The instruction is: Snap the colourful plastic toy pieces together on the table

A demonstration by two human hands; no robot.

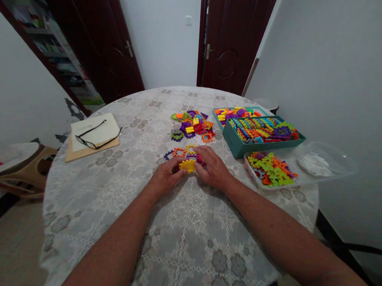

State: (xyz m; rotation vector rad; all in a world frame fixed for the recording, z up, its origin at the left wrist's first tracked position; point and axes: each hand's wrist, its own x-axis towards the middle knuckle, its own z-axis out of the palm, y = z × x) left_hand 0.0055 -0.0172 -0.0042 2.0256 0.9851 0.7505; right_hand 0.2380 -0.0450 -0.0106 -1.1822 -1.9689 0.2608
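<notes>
Both my hands rest on the round table, closed round a small cluster of joined plastic pieces. My left hand (165, 176) pinches the yellow piece (188, 165) from the left. My right hand (211, 165) grips the same cluster from the right, over a red piece. Just beyond my fingers lie linked square frames (179, 152) in orange, yellow and purple. A loose pile of coloured pieces (193, 125) sits further back on the cloth.
A teal box (235, 143) full of coloured pieces and its lid stand at the right. A clear tray (330, 168) holds more pieces beside it. Glasses (95, 136) lie on papers at the left. Two dark doors stand behind the table.
</notes>
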